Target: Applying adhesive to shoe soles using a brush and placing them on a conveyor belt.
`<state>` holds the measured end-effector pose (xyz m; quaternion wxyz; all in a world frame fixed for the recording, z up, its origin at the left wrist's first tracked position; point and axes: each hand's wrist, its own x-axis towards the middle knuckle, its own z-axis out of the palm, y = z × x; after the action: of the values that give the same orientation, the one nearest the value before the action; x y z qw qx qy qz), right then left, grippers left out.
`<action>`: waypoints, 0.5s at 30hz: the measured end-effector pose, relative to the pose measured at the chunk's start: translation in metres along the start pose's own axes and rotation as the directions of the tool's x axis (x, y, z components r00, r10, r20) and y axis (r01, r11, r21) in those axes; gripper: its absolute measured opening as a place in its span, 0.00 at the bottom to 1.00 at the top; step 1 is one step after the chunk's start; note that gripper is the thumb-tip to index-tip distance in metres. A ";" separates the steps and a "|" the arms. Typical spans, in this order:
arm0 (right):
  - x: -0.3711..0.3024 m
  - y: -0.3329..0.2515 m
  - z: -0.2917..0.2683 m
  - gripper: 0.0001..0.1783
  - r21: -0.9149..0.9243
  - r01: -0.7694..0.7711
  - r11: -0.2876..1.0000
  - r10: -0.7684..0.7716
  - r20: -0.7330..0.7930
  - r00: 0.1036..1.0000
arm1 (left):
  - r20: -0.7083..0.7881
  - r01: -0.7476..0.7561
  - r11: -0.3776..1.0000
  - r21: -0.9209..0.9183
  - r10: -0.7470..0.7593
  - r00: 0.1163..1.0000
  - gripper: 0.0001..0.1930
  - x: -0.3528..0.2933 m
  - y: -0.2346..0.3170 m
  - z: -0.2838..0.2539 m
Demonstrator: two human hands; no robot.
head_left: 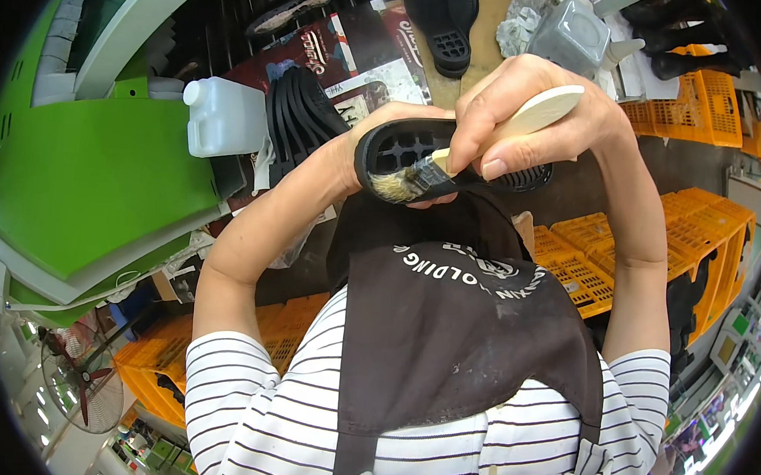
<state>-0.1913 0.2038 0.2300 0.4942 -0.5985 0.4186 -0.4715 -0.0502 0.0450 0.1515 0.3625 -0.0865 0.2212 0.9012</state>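
Note:
A black shoe sole (398, 138) with a gridded inner side lies across my left hand (386, 116), held in front of my chest. The fingers of that hand wrap round it and are partly hidden behind it. My right hand (525, 90) grips a flat brush (541, 110) by its pale handle. Its bristles touch the inside of the sole near the left end, by the lower rim. The right part of the sole is partly covered by my right hand.
Beyond my hands, the work surface holds a pair of black soles (441, 23), a row of stacked soles (301, 115), a white plastic jug (227, 117) and a clear square container (572, 33). A green machine (96, 194) stands left. Orange crates (584, 259) are at the right.

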 end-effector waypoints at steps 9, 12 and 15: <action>-0.002 -0.007 -0.015 0.11 -0.129 -0.139 0.982 0.161 0.179 0.971 | -0.476 0.100 0.982 0.160 -0.012 0.879 0.19 -0.001 0.002 0.031; -0.016 -0.010 -0.019 0.10 -0.177 -0.202 0.963 0.230 0.161 0.960 | -0.447 0.223 0.964 -0.143 -0.264 0.854 0.23 0.002 0.007 0.012; -0.031 -0.014 -0.023 0.10 -0.231 -0.249 0.940 0.277 0.096 0.956 | -0.336 0.204 0.951 -0.232 -0.275 0.901 0.24 -0.001 0.009 -0.007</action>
<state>-0.2196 0.2309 0.2402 0.5102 -0.6163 0.5114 -0.3137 -0.0554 0.0350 0.1488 0.4135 -0.3134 0.1845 0.8347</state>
